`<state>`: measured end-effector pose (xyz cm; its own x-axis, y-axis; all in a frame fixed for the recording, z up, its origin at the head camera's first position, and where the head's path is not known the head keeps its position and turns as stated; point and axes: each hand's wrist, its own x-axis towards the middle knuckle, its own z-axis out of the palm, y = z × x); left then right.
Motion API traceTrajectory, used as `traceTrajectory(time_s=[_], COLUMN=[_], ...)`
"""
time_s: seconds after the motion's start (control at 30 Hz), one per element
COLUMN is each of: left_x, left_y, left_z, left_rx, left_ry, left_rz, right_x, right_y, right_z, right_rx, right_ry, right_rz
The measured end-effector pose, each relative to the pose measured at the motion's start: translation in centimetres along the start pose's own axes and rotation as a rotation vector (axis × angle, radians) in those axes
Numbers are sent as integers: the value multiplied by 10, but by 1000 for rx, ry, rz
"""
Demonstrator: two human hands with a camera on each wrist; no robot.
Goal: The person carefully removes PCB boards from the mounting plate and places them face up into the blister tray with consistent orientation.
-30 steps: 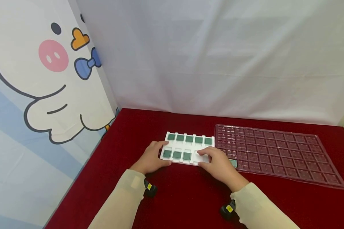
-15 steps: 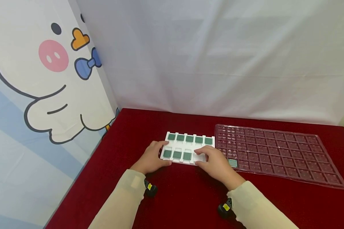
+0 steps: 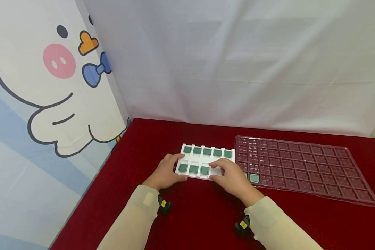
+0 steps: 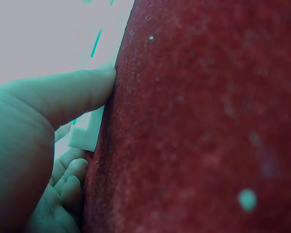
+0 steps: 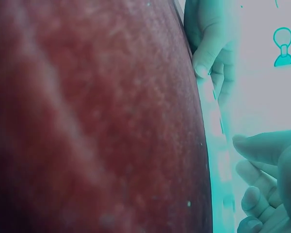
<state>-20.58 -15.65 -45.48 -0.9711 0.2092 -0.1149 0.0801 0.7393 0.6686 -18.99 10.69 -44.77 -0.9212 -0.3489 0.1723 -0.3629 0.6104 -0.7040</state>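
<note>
Gripping the white tray [image 3: 206, 161] at its near-left corner, my left hand [image 3: 164, 172] curls thumb and fingers round the edge. My right hand [image 3: 232, 178] rests loosely curled on the tray's near-right slots; whether it pinches anything I cannot tell. That tray lies mid-table [image 3: 190, 215], beside a clear tray [image 3: 303, 166].

Readable text: none in any view.
Backdrop [image 3: 43, 104]: a cartoon figure with a pink snout, an orange shape and a blue bow; a drawing only, no lettering.
White tray [image 3: 203, 161]: green squares, unmarked as far as can be seen.
Clear tray [image 3: 303, 166]: no print visible.
Wrist tags [image 3: 163, 203]: yellow, too small to read.
</note>
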Motion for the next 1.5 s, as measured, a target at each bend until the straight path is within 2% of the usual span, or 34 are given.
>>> traceTrajectory(time_s=[0.5,0.97,1.5], left_x=[1,2,2], left_y=[-1,-4,-3], left_z=[1,3,2], left_rx=[0,-5,-3], left_ry=[4,2,-2], left_rz=[8,9,6], right_x=[4,11,14], right_y=[-2,-6,-6], right_z=[3,8,11], right_rx=[5,-53,-38], right_ry=[-3,-26,-41], right_rz=[15,14,42])
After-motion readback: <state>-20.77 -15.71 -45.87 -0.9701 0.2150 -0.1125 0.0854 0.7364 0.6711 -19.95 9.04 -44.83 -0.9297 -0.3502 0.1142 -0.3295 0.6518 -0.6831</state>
